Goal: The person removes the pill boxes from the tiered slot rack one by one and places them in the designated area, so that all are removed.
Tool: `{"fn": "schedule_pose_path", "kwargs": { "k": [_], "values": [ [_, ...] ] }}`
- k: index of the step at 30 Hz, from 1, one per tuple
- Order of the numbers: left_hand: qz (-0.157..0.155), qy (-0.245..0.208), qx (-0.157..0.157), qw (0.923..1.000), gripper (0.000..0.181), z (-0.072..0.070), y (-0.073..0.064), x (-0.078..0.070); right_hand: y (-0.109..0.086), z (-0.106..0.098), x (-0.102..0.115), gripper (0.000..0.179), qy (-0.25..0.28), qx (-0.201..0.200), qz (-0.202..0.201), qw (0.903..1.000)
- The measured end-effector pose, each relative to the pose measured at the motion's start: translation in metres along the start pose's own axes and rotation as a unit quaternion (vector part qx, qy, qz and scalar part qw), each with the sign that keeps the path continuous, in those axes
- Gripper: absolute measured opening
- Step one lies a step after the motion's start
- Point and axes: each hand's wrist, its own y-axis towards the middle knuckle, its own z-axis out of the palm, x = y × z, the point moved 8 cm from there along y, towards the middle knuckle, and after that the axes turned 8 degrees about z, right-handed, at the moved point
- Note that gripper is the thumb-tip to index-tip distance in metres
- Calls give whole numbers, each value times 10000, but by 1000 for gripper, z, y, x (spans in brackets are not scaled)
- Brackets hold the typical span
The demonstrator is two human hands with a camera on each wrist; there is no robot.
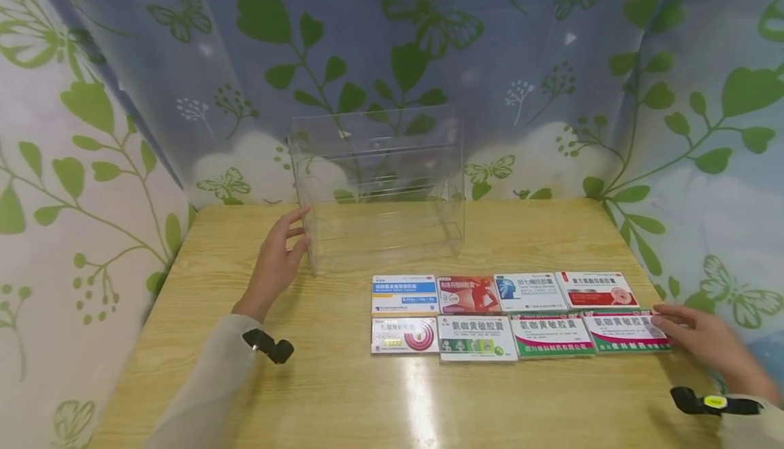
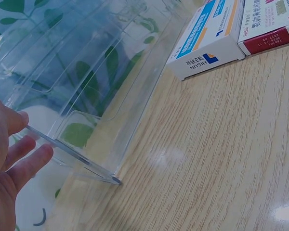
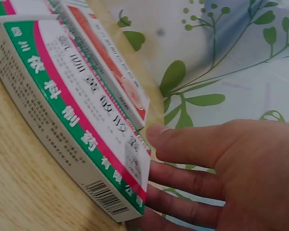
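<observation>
A clear plastic tiered display rack (image 1: 380,245) stands at the back of the wooden table. My left hand (image 1: 278,258) is at its left side, with nearly straight fingertips touching the side panel's edge; in the left wrist view the fingers (image 2: 31,159) lie along that edge. My right hand (image 1: 704,340) is at the right end of the front row of medicine boxes. Its thumb tip and extended fingers are right at the end of a green, pink and white medicine box (image 3: 86,110), which lies flat on the table.
Two rows of flat medicine boxes lie in front of the rack, among them a blue and white box (image 1: 404,295), a red box (image 1: 468,295) and a green-striped white box (image 1: 478,338). A leaf-patterned curtain (image 1: 520,95) hangs behind and beside the table (image 1: 331,388).
</observation>
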Motion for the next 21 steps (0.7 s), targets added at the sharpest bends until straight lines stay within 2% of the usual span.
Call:
{"fn": "schedule_pose_path", "kwargs": {
  "k": [5, 9, 14, 21],
  "values": [
    [14, 10, -30, 10000, 60, -2, -2, -1, 3, 8, 3, 84, -263, 101, -146, 9995],
    [41, -11, -23, 10000, 59, -2, -3, -2, 5, 9, 2, 86, -274, 172, -59, 9995],
    [33, 1, -35, 10000, 59, -1, -3, -3, 7, 7, 2, 87, -318, 88, -46, 9994],
    [16, 7, -12, 10000, 59, 0, -4, -2, 3, 7, 4, 80, -372, -56, -107, 9992]
  ]
}}
